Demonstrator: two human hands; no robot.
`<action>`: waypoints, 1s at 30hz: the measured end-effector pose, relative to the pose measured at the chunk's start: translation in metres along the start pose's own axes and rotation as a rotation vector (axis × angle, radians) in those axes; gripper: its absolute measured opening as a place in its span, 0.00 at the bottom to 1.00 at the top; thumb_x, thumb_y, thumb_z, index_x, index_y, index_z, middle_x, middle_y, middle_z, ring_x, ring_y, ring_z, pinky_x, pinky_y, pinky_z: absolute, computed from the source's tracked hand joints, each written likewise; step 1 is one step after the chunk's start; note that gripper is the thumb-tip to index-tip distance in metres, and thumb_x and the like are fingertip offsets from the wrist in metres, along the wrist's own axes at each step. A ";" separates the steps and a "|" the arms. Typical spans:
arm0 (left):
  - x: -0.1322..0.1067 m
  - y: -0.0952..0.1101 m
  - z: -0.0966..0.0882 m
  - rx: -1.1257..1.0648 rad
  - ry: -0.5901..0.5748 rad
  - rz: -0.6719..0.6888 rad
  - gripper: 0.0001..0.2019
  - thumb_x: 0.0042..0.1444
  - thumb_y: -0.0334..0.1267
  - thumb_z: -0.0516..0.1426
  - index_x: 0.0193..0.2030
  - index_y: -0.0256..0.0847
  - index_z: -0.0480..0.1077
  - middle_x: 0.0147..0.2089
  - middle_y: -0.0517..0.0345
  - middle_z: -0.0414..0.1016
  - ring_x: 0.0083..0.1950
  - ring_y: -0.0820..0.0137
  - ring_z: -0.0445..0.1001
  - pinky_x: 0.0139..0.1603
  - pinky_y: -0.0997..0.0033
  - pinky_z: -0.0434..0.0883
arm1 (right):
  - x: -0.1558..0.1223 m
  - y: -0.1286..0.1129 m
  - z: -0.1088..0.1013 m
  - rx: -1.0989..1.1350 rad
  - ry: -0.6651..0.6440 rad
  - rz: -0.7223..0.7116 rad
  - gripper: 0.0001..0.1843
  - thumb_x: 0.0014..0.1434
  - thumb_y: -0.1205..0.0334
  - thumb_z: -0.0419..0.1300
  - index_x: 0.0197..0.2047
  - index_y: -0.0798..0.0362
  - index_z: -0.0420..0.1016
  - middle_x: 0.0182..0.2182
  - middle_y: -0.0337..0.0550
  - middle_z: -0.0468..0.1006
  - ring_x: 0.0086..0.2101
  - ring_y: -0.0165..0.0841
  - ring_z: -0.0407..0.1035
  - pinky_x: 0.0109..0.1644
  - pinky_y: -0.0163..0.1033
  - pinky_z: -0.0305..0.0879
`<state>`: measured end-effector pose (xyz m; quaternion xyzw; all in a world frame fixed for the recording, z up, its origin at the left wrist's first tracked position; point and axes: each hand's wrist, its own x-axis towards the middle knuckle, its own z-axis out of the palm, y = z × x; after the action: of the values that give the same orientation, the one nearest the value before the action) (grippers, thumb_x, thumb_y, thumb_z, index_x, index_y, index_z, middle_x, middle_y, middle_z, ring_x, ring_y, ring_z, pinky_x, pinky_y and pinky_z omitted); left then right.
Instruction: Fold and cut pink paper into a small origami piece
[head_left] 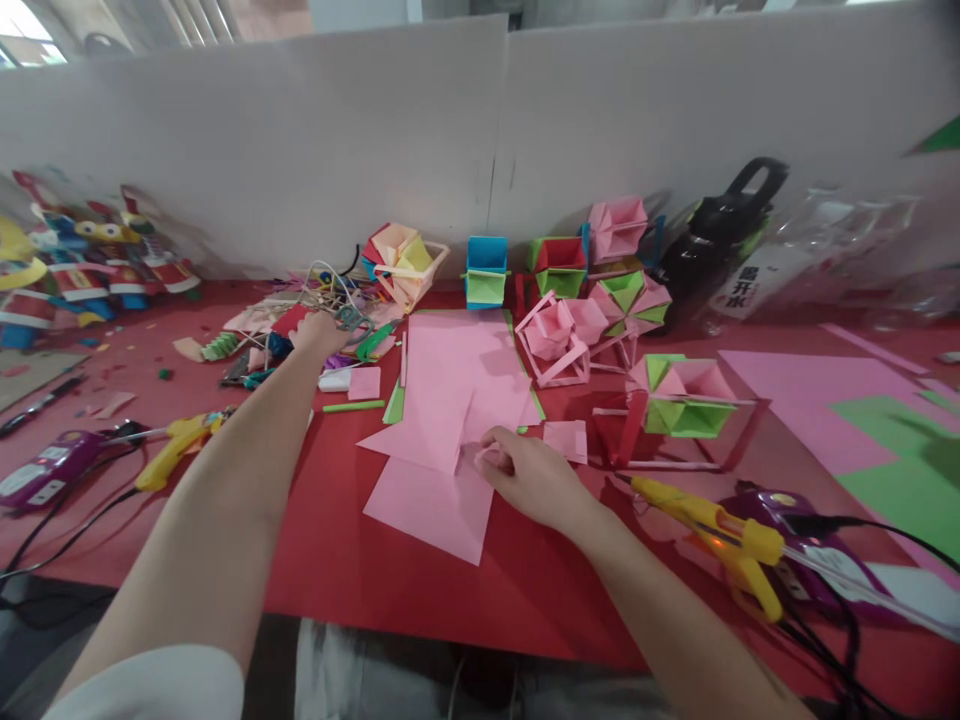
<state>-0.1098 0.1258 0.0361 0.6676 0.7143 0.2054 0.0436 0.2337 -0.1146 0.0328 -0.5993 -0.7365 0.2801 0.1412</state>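
Observation:
My left arm stretches to the far left-centre, where my left hand (318,336) is over a heap of craft scraps. Beside its fingers lies a pair of scissors (351,320); whether the hand grips anything is not clear. Near the middle, my right hand (536,475) is closed, thumb and fingers pinched at a small piece of pink paper (489,457). Under and beyond this hand are loose pink paper sheets (442,370), overlapping, with green sheets showing at the stack's edges. A small folded pink paper (566,440) lies just right of the right hand.
Folded-paper Ferris-wheel-like models (686,400) stand at the back and right. Yellow glue guns (705,520) with cords and purple power strips (52,470) lie on both sides. A black bottle (709,240) leans against the white partition (262,150). Decorated figures (105,260) stand at left.

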 end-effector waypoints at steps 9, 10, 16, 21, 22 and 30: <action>-0.031 0.066 -0.055 -0.005 0.288 0.347 0.16 0.58 0.39 0.60 0.53 0.41 0.73 0.64 0.49 0.67 0.59 0.59 0.71 0.60 0.62 0.69 | 0.005 0.005 -0.004 0.251 0.152 -0.048 0.11 0.64 0.54 0.56 0.43 0.51 0.74 0.26 0.38 0.74 0.27 0.32 0.66 0.33 0.37 0.57; -0.040 0.080 -0.061 -0.017 0.247 0.439 0.16 0.57 0.38 0.60 0.53 0.43 0.73 0.63 0.50 0.67 0.60 0.59 0.71 0.60 0.63 0.69 | 0.006 0.005 -0.006 0.354 0.199 -0.058 0.13 0.64 0.53 0.57 0.45 0.51 0.74 0.29 0.40 0.75 0.28 0.32 0.66 0.34 0.37 0.60; -0.122 0.146 -0.057 -0.110 0.000 0.988 0.12 0.57 0.35 0.60 0.49 0.42 0.74 0.58 0.50 0.71 0.56 0.60 0.75 0.53 0.64 0.74 | 0.010 0.004 -0.018 0.871 0.276 -0.149 0.28 0.62 0.43 0.58 0.59 0.49 0.67 0.51 0.50 0.75 0.35 0.33 0.70 0.36 0.38 0.66; -0.160 0.169 -0.027 -0.226 0.016 1.083 0.11 0.58 0.27 0.57 0.48 0.39 0.70 0.56 0.46 0.71 0.51 0.65 0.77 0.50 0.67 0.76 | 0.014 0.004 -0.026 1.164 0.214 0.052 0.28 0.64 0.35 0.49 0.44 0.50 0.74 0.39 0.49 0.80 0.35 0.35 0.72 0.31 0.36 0.62; -0.163 0.171 -0.023 -0.240 0.034 1.089 0.11 0.59 0.26 0.56 0.48 0.39 0.70 0.56 0.45 0.71 0.52 0.65 0.77 0.51 0.66 0.76 | 0.014 0.005 -0.027 1.193 0.191 0.100 0.26 0.62 0.35 0.52 0.41 0.50 0.75 0.35 0.47 0.80 0.31 0.33 0.70 0.28 0.35 0.60; -0.185 0.174 0.001 -0.253 0.189 1.148 0.10 0.61 0.23 0.53 0.45 0.40 0.69 0.60 0.44 0.72 0.59 0.59 0.74 0.57 0.57 0.73 | 0.005 0.010 -0.034 1.136 -0.097 0.054 0.09 0.53 0.57 0.65 0.28 0.53 0.75 0.21 0.39 0.75 0.17 0.21 0.47 0.21 0.36 0.36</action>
<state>0.0725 -0.0494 0.0574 0.9155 0.2098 0.3382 -0.0590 0.2592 -0.1001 0.0538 -0.4344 -0.4602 0.6630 0.3999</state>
